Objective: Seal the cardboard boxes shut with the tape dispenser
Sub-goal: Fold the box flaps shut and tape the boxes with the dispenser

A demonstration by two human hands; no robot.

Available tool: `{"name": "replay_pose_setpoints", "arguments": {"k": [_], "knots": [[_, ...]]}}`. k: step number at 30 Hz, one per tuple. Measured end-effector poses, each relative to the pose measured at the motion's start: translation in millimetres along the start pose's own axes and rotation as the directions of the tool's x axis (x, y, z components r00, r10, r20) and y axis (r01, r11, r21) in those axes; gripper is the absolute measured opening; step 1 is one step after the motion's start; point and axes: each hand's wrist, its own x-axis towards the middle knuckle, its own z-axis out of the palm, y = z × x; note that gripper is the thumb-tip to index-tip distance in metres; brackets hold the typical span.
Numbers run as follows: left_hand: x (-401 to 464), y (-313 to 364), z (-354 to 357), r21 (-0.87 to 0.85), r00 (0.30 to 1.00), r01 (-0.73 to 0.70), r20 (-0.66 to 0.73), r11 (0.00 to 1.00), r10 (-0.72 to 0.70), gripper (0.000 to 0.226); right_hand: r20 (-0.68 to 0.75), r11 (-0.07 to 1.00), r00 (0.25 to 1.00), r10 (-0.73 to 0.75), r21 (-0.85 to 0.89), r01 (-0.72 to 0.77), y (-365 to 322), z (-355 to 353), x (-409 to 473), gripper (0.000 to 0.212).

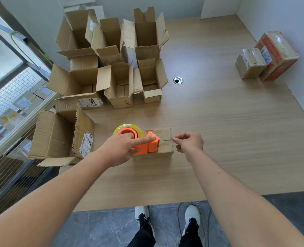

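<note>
Left hand [123, 148]: gripped the orange tape dispenser [140, 141], forefinger laid along its top.
Right hand [189, 142]: pinched at the box's 3 o'clock edge.
Box [165, 143]: closed, centre of table [219, 131], under the dispenser.

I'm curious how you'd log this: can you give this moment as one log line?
left hand grips orange tape dispenser | dispenser on small closed cardboard box | right hand pinches at box's right edge

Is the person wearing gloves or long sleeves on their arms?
No. Both the left hand and the right hand are bare, with no gloves, rings or watch showing. The forearms are bare too; no sleeve reaches into view. Lower down are black trousers and white shoes.
</note>
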Motion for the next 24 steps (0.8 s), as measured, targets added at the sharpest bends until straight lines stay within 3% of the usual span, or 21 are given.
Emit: {"name": "replay_pose_setpoints", "arguments": {"k": [4,8,13,17,20,24], "knots": [[-0.5,-1.5,1.0,-0.016,1.000,0.003,0.005,1.000,-0.002,0.068,-0.009,1.000,1.000,-0.013,-0.007,0.013,2.4,8.3,-0.4,0.016],[-1.2,-3.4,2.3,-0.024,1.000,0.002,0.013,1.000,-0.002,0.069,0.079,1.000,0.997,-0.009,-0.022,0.011,7.2,7.1,-5.1,0.007],[-1.3,-3.3,1.4,-0.029,1.000,0.004,0.021,1.000,-0.004,0.071,0.149,0.994,0.988,-0.031,-0.102,0.046,1.6,8.4,-6.9,0.022],[-1.8,-3.4,4.2,-0.044,1.000,0.005,0.013,0.999,-0.004,0.070,0.025,0.906,0.960,-0.278,-0.326,0.271,-7.4,10.6,-21.0,0.043],[-3.4,-3.2,5.2,-0.032,1.000,0.008,0.006,0.999,-0.008,0.068,0.008,0.763,0.846,-0.533,-0.427,0.485,-4.4,15.7,-33.2,0.020],[-3.6,-0.9,4.1,-0.016,1.000,0.009,-0.007,1.000,-0.009,0.066,0.015,0.739,0.843,-0.538,-0.472,0.481,-0.7,27.9,-42.0,0.010]]}}
